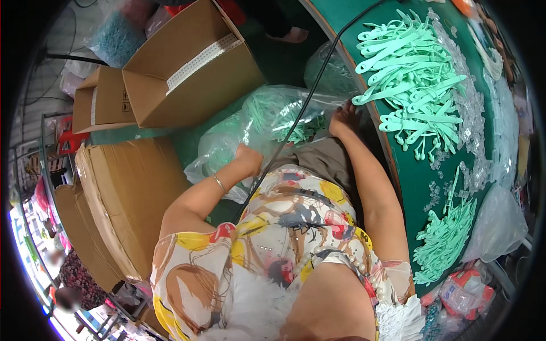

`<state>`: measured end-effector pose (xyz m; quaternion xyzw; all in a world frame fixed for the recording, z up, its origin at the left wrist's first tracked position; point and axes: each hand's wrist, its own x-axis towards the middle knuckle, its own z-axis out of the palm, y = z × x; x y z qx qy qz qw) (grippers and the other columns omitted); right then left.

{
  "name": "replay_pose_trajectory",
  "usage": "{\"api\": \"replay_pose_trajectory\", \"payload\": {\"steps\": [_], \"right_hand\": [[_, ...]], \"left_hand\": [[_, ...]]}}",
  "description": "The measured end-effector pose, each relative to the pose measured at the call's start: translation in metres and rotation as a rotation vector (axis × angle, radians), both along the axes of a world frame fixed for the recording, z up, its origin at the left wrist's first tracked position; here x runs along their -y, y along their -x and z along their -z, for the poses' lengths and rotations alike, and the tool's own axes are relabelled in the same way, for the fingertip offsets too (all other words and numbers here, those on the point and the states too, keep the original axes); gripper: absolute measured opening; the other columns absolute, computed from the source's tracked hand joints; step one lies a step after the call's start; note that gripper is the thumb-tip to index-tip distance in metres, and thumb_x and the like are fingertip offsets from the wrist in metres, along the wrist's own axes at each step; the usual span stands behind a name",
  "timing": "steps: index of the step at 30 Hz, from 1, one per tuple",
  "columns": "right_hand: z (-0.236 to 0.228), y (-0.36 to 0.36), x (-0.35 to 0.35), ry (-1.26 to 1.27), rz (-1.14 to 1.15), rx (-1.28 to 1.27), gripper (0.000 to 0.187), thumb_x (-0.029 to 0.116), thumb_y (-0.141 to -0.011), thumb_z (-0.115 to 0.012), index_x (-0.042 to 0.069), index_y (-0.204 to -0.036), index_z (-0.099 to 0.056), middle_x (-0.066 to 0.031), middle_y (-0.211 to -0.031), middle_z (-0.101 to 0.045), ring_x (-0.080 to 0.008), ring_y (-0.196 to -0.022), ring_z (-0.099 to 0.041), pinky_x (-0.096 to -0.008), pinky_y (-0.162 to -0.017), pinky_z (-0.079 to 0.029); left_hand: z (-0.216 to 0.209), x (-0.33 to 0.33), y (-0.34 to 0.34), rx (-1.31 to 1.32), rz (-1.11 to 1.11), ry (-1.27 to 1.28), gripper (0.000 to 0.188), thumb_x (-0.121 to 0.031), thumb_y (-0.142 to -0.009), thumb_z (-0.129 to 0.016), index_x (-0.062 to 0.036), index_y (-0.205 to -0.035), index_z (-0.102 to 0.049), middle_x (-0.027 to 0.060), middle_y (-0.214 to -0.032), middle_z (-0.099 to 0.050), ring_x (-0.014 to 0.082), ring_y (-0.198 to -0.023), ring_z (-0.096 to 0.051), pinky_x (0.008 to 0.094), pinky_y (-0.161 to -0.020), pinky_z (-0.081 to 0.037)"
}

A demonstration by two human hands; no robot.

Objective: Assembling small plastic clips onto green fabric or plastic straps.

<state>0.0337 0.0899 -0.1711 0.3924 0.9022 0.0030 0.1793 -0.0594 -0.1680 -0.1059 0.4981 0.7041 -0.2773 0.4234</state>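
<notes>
A large clear plastic bag (219, 136) with mint-green plastic pieces (261, 113) inside lies before my lap. My left hand (248, 159) is closed on the near side of this bag, its fingertips mostly hidden. At the bag's right end, beside the green table's edge, my right hand (344, 118) has its fingers stretched out and apart, partly in shade. I see nothing held in it. Just right of that hand, on the table (406, 196), lies a big heap of mint-green plastic strips (412, 79) with slotted, rounded ends.
A smaller mint-green pile (446, 241) and a band of small clear plastic pieces (469, 113) lie on the table. Open cardboard boxes (190, 68) stand at the left, beside a large worn carton (133, 199). A black cable (307, 99) hangs across the view. Another person's foot (293, 35) shows at the top.
</notes>
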Motion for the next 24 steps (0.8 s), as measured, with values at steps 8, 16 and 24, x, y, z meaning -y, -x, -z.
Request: {"api": "replay_pose_trajectory", "payload": {"steps": [8,16,24], "right_hand": [[-0.05,0.005,0.028,0.324,-0.228,-0.122,0.059,0.021,-0.074,-0.062,0.017,-0.129,-0.04,-0.0109,-0.138,-0.03,-0.0322,-0.123,-0.033,-0.0507,-0.1,-0.024],[-0.062,-0.039,0.021,0.543,-0.236,-0.804,0.041,0.006,-0.071,-0.058,0.0,-0.111,-0.051,-0.0225,-0.112,-0.051,-0.0373,-0.105,-0.048,-0.04,-0.09,-0.04],[-0.162,-0.122,0.055,0.759,-0.11,-0.907,0.024,0.013,-0.077,-0.059,0.002,-0.099,-0.058,-0.015,-0.092,-0.059,-0.0315,-0.088,-0.057,-0.0378,-0.077,-0.046]], "left_hand": [[0.014,0.025,-0.011,0.096,-0.241,-0.212,0.035,-0.013,-0.077,-0.053,-0.0079,-0.112,-0.053,0.0139,-0.105,-0.06,0.0301,-0.096,-0.059,0.0409,-0.082,-0.044],[-0.006,-0.039,0.037,0.371,-0.735,-0.863,0.032,-0.013,-0.075,-0.058,-0.001,-0.105,-0.058,0.0167,-0.099,-0.062,0.0254,-0.085,-0.062,0.036,-0.074,-0.049],[-0.17,-0.122,0.052,0.638,-0.945,-1.6,0.015,-0.002,-0.086,-0.051,-0.0001,-0.1,-0.058,0.0038,-0.089,-0.059,0.009,-0.08,-0.055,0.0206,-0.071,-0.044]]}}
